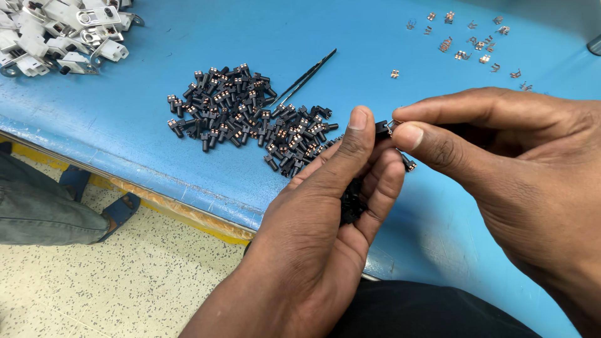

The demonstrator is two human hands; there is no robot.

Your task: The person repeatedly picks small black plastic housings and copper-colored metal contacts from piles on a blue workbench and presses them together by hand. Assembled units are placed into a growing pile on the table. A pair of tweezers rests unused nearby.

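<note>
I see my left hand (325, 213) cupping several black parts (352, 201), my right hand (501, 163) pinching one clip (393, 125); one pair of tweezers (305, 78) lies beside.

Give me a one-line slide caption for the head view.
Left hand cups small black parts; right hand pinches a metal clip over a blue table.

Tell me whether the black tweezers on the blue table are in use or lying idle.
Idle: the tweezers lie flat on the table beside the black parts pile, no hand touching.
</note>
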